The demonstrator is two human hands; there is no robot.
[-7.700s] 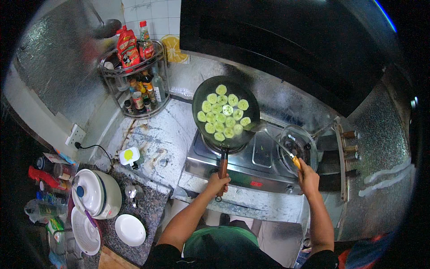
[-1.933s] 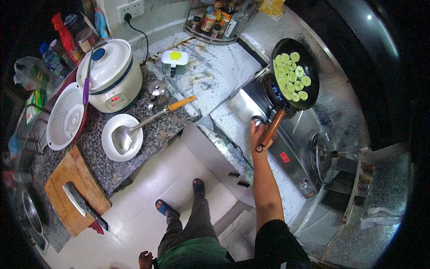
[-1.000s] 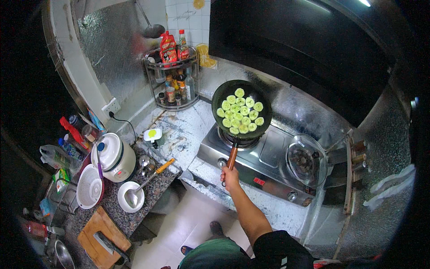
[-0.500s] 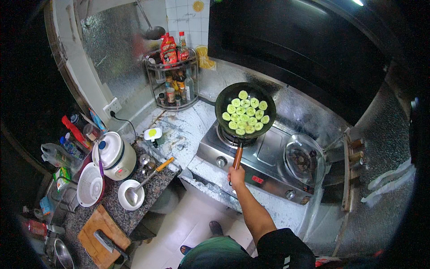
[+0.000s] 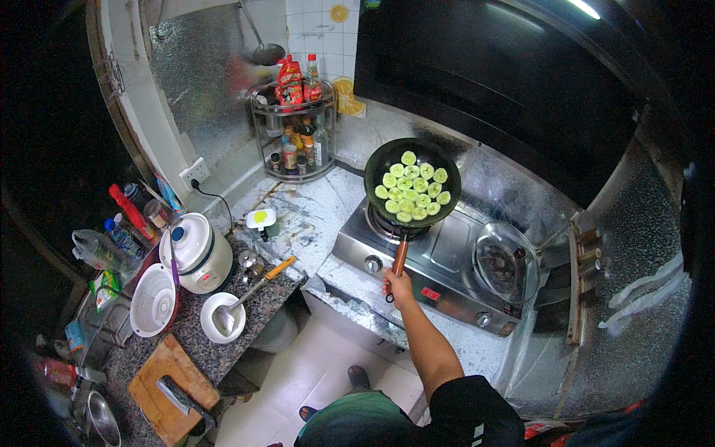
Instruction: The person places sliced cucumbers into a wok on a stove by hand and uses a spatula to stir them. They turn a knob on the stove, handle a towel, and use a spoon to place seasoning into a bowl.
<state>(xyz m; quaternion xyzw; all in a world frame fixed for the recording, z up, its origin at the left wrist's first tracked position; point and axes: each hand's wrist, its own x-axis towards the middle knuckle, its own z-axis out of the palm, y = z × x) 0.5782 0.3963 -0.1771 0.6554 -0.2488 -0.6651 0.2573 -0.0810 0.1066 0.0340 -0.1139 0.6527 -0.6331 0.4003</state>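
My right hand (image 5: 398, 286) is wrapped round the brown handle of a dark frying pan (image 5: 377, 155). The pan is over the left burner of a steel gas stove (image 5: 449, 257); whether it rests on the burner or is lifted a little, I cannot tell. Several pale green slices (image 5: 412, 183), like cucumber rounds, lie spread in a single layer across the pan's bottom. No part of my left hand shows in the picture.
A glass lid (image 5: 506, 257) lies on the stove's right side. Left stand a rice cooker (image 5: 195, 249), a white colander (image 5: 153, 302), a white bowl (image 5: 211, 328) with a ladle (image 5: 257, 289), and a wooden board (image 5: 160, 372) with a knife (image 5: 179, 396). A seasoning rack (image 5: 293, 138) fills the corner.
The whole view has shifted slightly, moving the scene a little to the right. My right hand keeps its hold on the pan handle, and the slices keep their layout.
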